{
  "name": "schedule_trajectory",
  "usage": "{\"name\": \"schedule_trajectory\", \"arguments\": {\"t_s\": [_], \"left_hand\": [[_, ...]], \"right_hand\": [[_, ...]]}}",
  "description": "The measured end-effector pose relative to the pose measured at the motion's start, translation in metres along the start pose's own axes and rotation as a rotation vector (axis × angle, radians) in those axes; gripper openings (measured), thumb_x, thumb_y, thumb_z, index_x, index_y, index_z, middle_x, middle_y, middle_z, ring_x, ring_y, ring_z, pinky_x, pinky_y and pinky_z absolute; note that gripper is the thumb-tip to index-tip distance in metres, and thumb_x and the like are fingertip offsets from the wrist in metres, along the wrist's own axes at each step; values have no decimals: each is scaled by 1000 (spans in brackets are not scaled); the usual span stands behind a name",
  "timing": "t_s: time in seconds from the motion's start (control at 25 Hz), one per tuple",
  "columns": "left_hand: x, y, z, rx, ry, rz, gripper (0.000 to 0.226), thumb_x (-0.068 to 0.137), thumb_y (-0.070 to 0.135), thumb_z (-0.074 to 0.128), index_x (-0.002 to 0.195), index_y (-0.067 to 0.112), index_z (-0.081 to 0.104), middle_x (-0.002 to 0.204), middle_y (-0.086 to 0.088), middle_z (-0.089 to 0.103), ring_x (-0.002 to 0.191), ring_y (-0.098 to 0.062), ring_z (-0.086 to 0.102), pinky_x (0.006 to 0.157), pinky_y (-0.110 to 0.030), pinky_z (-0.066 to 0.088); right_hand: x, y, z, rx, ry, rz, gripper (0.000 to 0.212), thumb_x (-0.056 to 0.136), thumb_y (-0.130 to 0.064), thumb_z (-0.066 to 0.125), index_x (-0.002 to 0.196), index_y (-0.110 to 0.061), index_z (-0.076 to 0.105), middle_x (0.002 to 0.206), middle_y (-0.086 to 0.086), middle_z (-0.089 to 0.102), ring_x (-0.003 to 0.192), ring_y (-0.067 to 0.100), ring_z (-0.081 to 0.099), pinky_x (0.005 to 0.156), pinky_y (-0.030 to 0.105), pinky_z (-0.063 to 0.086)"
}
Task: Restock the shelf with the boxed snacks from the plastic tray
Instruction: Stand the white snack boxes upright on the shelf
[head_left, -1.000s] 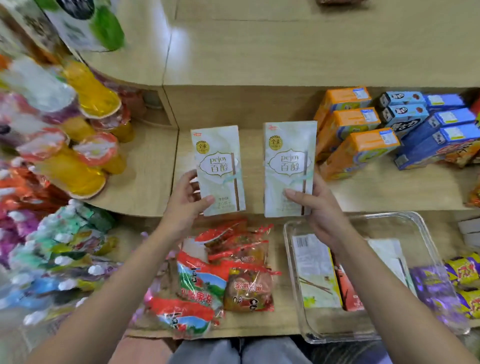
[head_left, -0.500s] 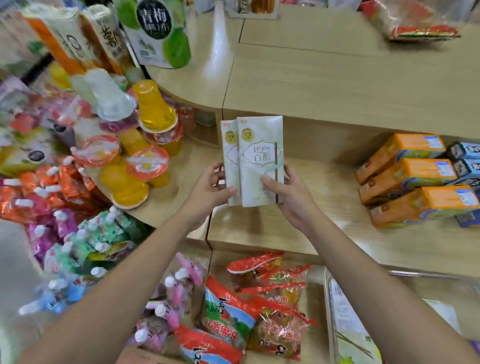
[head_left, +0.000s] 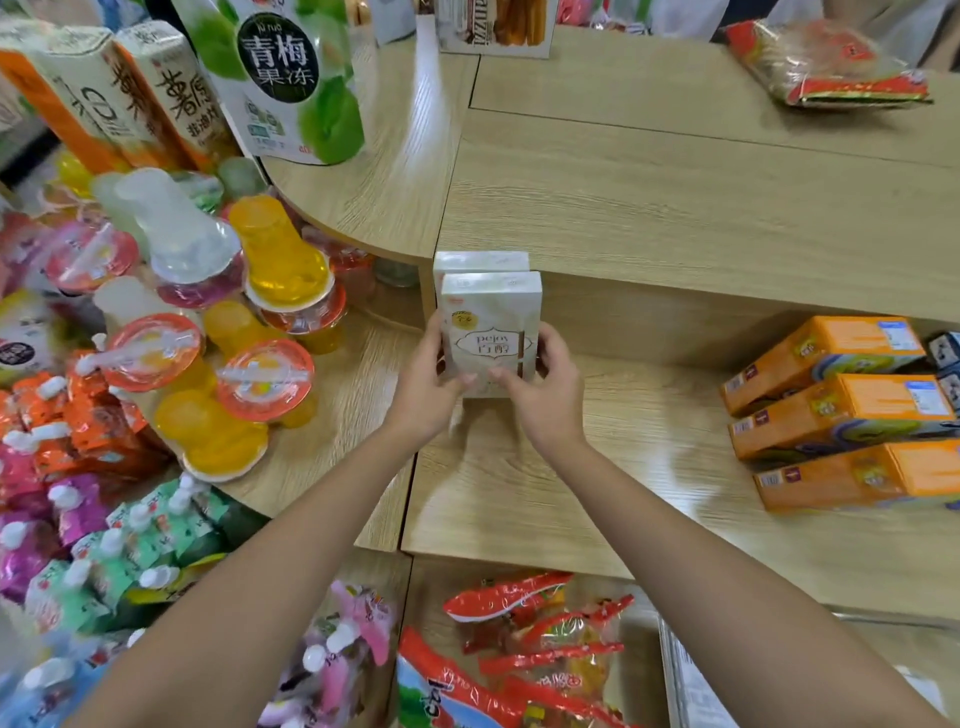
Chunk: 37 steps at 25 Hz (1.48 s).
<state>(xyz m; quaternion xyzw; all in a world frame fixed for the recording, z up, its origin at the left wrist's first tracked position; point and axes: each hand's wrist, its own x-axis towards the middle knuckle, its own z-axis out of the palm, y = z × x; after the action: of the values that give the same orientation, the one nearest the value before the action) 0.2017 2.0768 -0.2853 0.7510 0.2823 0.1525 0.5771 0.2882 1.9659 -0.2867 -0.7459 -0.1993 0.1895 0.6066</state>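
Two pale green-white snack boxes stand upright, one behind the other, at the left end of the middle wooden shelf (head_left: 649, 415). The front box (head_left: 491, 327) faces me; only the top of the rear box (head_left: 480, 261) shows above it. My left hand (head_left: 428, 382) grips the pair from the left and my right hand (head_left: 545, 387) grips it from the right, thumbs on the front box's lower face. A corner of the clear plastic tray (head_left: 675, 675) with a box inside shows at the bottom right.
Three orange boxes (head_left: 831, 410) lie stacked at the right of the same shelf. Jelly cups (head_left: 260, 364) and pouch drinks (head_left: 78, 545) crowd the left shelves. Red snack bags (head_left: 519, 639) lie on the shelf below. The upper shelf board (head_left: 675, 197) overhangs the boxes.
The two boxes, held apart side by side a second ago, were brought together into a pair and moved up and back onto the left end of the middle shelf.
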Motion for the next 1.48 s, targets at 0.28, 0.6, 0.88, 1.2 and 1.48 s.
{"name": "schedule_trajectory", "arguments": {"t_s": [0.28,0.6,0.88,1.2,1.48], "left_hand": [[4,-27,1,55,119,-21,79,79,5,70,145,27,34,135,6,55,120,-5,52,97,-18,45],[13,-24,0,-74,244,-31,64,75,-7,69,131,19,53,119,11,57,105,1,55,82,-2,44],[17,-23,1,-92,261,-52,60,78,-10,63,130,19,53,118,9,61,111,-4,58,85,-3,45],[10,-22,-2,-3,230,-62,66,77,7,73,136,21,47,132,5,58,123,-10,52,105,-27,42],[-13,-6,-5,-10,295,-87,62,75,18,77,131,20,50,129,7,58,119,-9,54,101,-26,43]], "right_hand": [[3,30,7,-199,-11,0,55,76,-30,68,126,-30,46,115,-3,61,112,14,54,91,31,48],[23,29,5,-219,8,-25,59,72,-18,77,124,-20,51,119,-4,63,110,14,59,94,38,51],[34,30,8,-270,-1,-12,55,72,-21,77,121,-16,52,118,-1,64,108,15,59,90,41,52],[32,30,2,-295,-24,-18,65,69,-26,79,125,-17,48,120,-1,61,110,16,57,89,41,53],[14,8,-17,-258,-9,34,73,69,-30,79,132,-15,44,129,0,55,113,14,53,92,37,50]]}}
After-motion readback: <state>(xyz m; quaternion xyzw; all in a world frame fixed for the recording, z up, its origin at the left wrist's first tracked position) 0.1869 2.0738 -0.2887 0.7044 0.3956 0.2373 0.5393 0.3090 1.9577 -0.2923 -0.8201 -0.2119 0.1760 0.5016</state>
